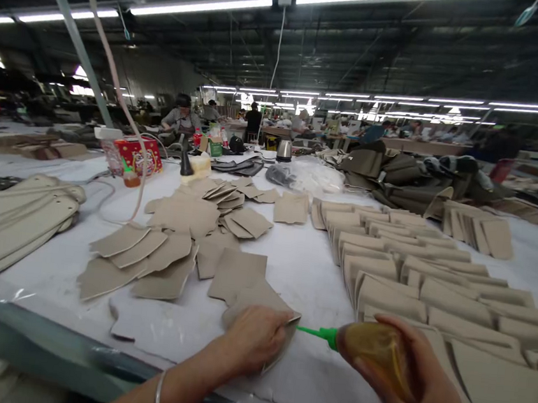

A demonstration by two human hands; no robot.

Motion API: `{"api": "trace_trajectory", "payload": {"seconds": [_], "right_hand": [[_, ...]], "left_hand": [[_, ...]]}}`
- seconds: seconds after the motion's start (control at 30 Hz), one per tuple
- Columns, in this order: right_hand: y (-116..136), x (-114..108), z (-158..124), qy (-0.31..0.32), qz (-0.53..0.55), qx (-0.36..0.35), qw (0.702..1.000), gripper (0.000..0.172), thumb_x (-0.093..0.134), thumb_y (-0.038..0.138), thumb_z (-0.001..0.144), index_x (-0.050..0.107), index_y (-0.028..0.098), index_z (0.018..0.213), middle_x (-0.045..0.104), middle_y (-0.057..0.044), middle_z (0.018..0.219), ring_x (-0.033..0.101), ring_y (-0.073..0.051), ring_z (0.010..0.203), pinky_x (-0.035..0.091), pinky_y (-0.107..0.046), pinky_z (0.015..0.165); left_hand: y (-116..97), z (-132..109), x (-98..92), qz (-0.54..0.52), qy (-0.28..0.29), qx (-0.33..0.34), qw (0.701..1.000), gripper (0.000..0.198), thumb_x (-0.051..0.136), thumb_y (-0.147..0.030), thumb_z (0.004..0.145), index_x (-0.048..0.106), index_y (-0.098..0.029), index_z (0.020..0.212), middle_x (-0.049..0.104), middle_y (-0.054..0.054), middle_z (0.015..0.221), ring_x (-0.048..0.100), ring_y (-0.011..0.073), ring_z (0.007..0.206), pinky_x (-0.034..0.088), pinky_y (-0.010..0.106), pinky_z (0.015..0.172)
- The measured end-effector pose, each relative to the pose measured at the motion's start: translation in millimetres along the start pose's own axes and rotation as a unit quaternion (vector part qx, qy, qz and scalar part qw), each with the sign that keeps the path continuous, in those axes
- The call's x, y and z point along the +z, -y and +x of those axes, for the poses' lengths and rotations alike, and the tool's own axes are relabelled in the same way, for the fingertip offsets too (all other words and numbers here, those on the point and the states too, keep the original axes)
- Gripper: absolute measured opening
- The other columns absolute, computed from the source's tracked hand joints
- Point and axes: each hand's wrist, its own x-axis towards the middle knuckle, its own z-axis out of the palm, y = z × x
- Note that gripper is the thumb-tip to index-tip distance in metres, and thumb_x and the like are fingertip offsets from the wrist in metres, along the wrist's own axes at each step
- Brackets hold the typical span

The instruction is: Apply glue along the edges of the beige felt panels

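My left hand (pixel 257 336) is closed on a beige fabric piece (pixel 263 298) near the table's front edge, folding part of it up at the right. In my right hand (pixel 433 379) is a squeeze bottle (pixel 378 354) of amber liquid, lying tilted on its side. Its thin green nozzle (pixel 317 332) points left, with the tip close to the edge of the held piece; whether they touch I cannot tell. A flat beige piece (pixel 240 272) lies just beyond my left hand. Loose beige pieces (pixel 162 254) are spread to the left.
Rows of folded beige pieces (pixel 426 263) cover the right side. Long pale panels (pixel 17 220) lie at the left. A hose (pixel 118 83) hangs down to the table. Behind are a red box (pixel 139 154), a second glue bottle (pixel 131 177), a kettle (pixel 284 150) and people working.
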Motion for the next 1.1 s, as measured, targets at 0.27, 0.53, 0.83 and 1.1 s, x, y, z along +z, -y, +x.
{"api": "trace_trajectory", "payload": {"seconds": [0.27, 0.53, 0.83, 1.1], "right_hand": [[-21, 7, 8, 0.034, -0.093, -0.127, 0.987, 0.049, 0.068, 0.047, 0.082, 0.049, 0.025, 0.121, 0.059, -0.005, 0.111, 0.062, -0.023, 0.091, 0.051, -0.028, 0.075], [-22, 7, 12, 0.035, -0.121, -0.160, 0.979, 0.043, 0.064, 0.046, 0.085, 0.048, 0.027, 0.120, 0.060, -0.004, 0.109, 0.063, -0.021, 0.091, 0.052, -0.025, 0.075], [-21, 6, 11, 0.031, -0.083, -0.111, 0.990, 0.042, 0.064, 0.049, 0.085, 0.051, 0.027, 0.118, 0.061, -0.001, 0.107, 0.063, -0.021, 0.089, 0.050, -0.025, 0.073], [-20, 7, 7, 0.035, -0.036, -0.046, 0.998, 0.044, 0.065, 0.050, 0.083, 0.050, 0.027, 0.117, 0.059, 0.000, 0.104, 0.059, -0.020, 0.086, 0.046, -0.026, 0.076]], "left_hand": [[-1, 3, 8.3, 0.035, -0.027, 0.004, 0.999, 0.037, 0.036, -0.022, 0.086, 0.063, -0.022, 0.112, 0.070, 0.008, 0.097, 0.065, 0.0252, 0.092, 0.047, 0.033, 0.081], [-7, 4, 8.2, 0.054, -0.031, -0.011, 0.998, 0.028, 0.039, -0.021, 0.082, 0.063, -0.021, 0.097, 0.070, 0.008, 0.091, 0.066, 0.0263, 0.088, 0.047, 0.033, 0.075], [-8, 2, 1.2, 0.036, -0.028, 0.007, 0.999, 0.025, 0.039, -0.023, 0.082, 0.062, -0.023, 0.091, 0.070, 0.005, 0.084, 0.066, 0.0252, 0.083, 0.045, 0.030, 0.071], [-8, 2, 1.1, 0.032, -0.025, 0.020, 0.999, 0.026, 0.037, -0.023, 0.085, 0.062, -0.022, 0.093, 0.069, 0.005, 0.086, 0.065, 0.0253, 0.085, 0.045, 0.031, 0.073]]}}
